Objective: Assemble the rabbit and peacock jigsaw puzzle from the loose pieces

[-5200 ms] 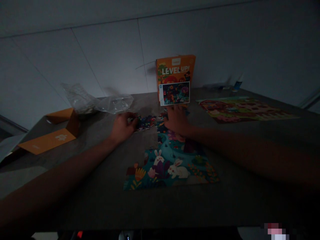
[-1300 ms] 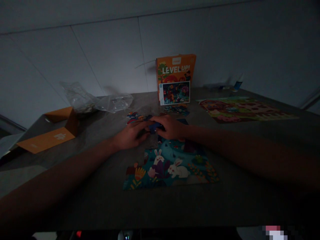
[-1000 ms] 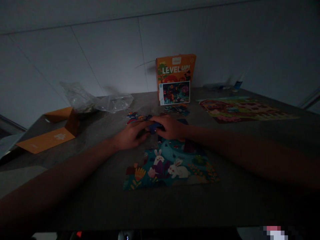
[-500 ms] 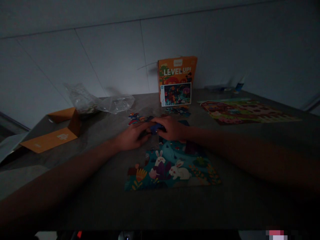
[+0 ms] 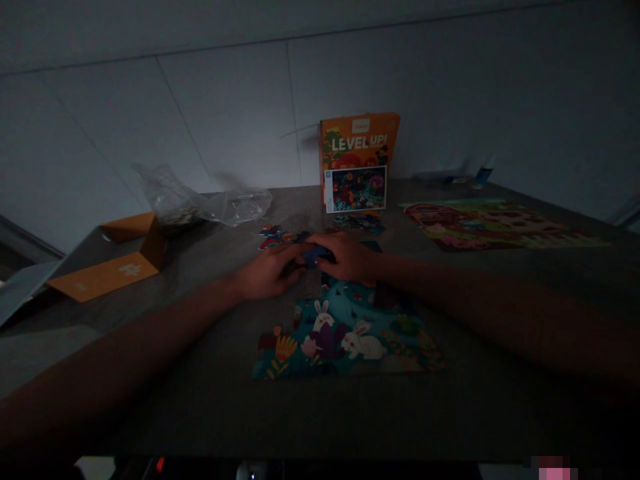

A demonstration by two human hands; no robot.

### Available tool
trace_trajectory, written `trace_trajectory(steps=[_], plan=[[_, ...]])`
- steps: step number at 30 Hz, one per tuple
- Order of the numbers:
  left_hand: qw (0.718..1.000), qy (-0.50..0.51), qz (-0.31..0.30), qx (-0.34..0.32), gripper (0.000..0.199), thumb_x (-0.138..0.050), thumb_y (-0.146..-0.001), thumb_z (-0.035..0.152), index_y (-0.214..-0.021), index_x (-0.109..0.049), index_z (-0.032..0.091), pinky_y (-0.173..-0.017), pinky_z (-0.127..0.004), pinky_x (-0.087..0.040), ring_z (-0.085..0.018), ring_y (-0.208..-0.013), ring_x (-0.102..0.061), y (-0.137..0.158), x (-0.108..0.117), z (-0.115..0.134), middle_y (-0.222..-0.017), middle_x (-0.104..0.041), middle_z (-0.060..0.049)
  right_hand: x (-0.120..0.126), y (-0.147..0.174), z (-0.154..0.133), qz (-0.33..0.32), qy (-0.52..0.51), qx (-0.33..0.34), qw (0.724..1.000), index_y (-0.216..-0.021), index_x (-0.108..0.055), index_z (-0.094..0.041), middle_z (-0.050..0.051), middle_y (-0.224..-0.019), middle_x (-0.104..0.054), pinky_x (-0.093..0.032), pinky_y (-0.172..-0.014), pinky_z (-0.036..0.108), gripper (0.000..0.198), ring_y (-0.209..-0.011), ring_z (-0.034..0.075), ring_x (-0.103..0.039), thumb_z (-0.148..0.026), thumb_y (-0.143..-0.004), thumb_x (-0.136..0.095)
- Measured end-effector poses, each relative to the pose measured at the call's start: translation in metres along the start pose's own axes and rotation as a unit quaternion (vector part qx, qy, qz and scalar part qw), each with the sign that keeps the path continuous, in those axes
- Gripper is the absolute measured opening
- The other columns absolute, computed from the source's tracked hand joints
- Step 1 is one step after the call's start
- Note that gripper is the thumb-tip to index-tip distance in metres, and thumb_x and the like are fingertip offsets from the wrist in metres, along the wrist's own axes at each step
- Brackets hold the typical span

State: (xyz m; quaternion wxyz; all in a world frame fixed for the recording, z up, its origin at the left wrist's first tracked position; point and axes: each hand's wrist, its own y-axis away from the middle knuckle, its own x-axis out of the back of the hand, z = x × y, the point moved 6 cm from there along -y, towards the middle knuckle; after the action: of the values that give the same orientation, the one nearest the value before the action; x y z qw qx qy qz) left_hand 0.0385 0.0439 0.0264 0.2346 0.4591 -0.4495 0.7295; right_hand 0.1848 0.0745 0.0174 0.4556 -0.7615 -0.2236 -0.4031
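Both hands meet over the far left part of a partly joined jigsaw puzzle (image 5: 345, 333), which shows white rabbits and flowers. Between the fingers is a dark blue puzzle piece (image 5: 315, 256). My left hand (image 5: 270, 270) is closed on it from the left, fingers curled. My right hand (image 5: 347, 257) grips it from the right, thumb and fingers bent inward. The fingers cover part of the piece and some of the puzzle under them. Just beyond my left hand lie loose puzzle pieces (image 5: 273, 238), with more pieces behind my right hand.
An orange "LEVEL UP!" box (image 5: 360, 143) stands at the back, a picture card (image 5: 356, 189) leaning on it. On the right lies another puzzle picture (image 5: 493, 225), with a small bottle (image 5: 483, 177) behind. A clear plastic bag (image 5: 240, 205) and an open orange box (image 5: 107, 275) are on the left.
The whole view has shifted slightly, so things appear a little further right. Both hands stay together around the blue piece, with almost no change in their grip.
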Motion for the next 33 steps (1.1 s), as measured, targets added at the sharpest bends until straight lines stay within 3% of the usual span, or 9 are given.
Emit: trace_trajectory(steps=[33], plan=[[1.0,-0.003,0.0,-0.001,0.042,-0.056,-0.095,0.018,-0.136,-0.054,0.015,-0.093,-0.038,-0.057,-0.022,-0.103,-0.068,0.0019,-0.0002,-0.0021,-0.111,-0.071,-0.011,-0.0005,0.0005,-0.0013,0.011,0.005,0.008,1.0,-0.12,-0.063,-0.013,0.01,-0.105,-0.075,-0.049,-0.086,0.033,0.038,-0.092,0.021,-0.068,-0.016,-0.082,-0.059]])
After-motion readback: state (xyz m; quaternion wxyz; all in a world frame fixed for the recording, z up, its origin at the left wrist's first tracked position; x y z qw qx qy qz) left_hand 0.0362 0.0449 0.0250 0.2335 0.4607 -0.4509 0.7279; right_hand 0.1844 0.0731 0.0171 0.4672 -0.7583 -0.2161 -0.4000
